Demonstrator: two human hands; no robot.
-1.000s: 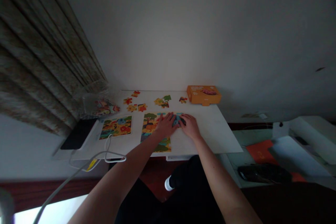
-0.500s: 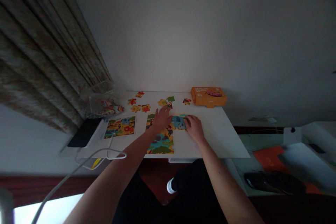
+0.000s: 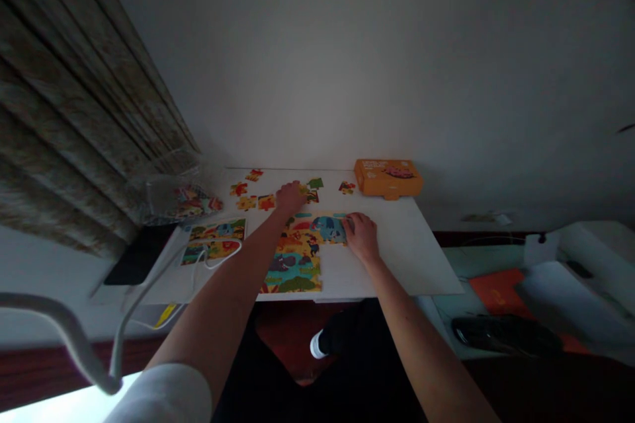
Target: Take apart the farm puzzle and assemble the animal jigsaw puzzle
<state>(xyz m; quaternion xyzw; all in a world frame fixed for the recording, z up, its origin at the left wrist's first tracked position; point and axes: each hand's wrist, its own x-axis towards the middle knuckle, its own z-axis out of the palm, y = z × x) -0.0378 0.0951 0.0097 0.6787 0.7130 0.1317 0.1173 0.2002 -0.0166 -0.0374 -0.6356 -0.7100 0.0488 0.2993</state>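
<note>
A partly joined jigsaw puzzle [image 3: 292, 264] with animals lies near the table's front edge. My right hand [image 3: 362, 236] rests at the right end of its upper row, thumb and bent fingers closed on the edge of a blue elephant puzzle piece [image 3: 328, 228]. Farther back, my left hand [image 3: 291, 197] has its fingers bent together at a yellow puzzle piece [image 3: 302, 190], covering part of it. Just right of that hand lie a green piece [image 3: 315, 183] and a dark patterned piece [image 3: 312, 197]. The fingertips of both hands are partly hidden.
Loose pieces [image 3: 247, 203] lie at the back left; another piece [image 3: 346, 188] is near the orange box [image 3: 389, 180]. A picture card [image 3: 198, 232], black phone-like object [image 3: 141, 256], clear plastic packaging [image 3: 161, 197] and white cable [image 3: 133, 307] are at left.
My left hand has moved from over the joined puzzle back and left to the yellow piece, uncovering the puzzle's upper middle. My right hand stays at the elephant piece. The view has shifted slightly.
</note>
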